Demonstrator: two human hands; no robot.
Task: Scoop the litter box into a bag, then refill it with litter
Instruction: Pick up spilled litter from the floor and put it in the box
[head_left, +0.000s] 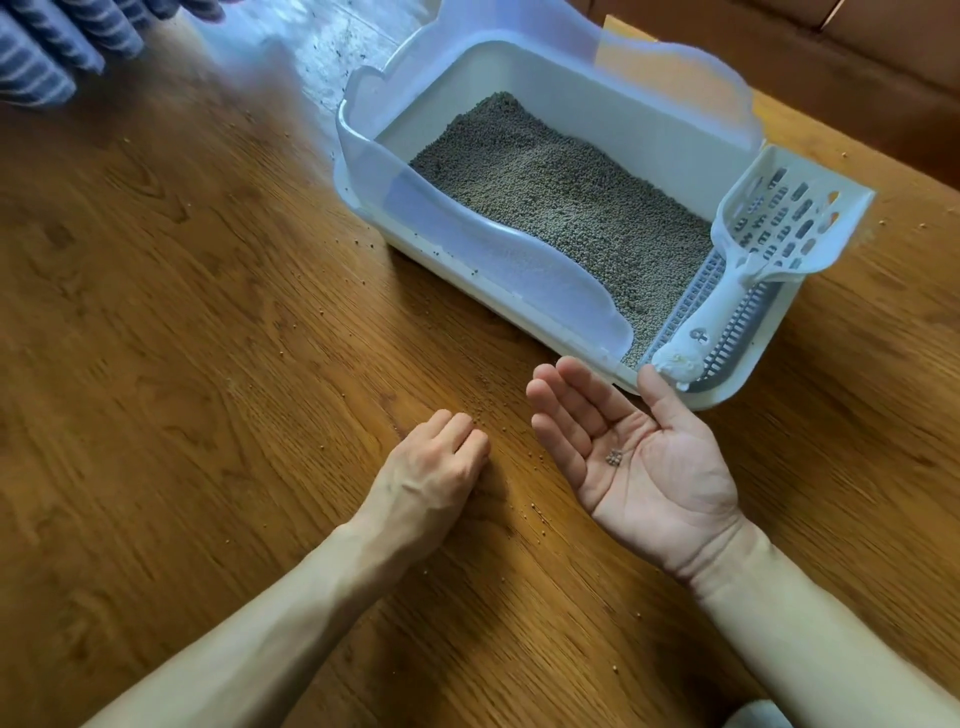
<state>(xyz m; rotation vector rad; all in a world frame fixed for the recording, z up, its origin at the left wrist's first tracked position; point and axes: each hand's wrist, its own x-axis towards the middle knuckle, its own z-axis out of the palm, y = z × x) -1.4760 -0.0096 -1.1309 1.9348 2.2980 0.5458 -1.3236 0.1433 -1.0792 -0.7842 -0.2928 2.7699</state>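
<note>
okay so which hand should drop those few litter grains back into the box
The right hand. It lies palm up with a few litter grains cupped in it, close to the near corner of the litter box. The left hand rests knuckles up on the table, farther from the box.
</note>
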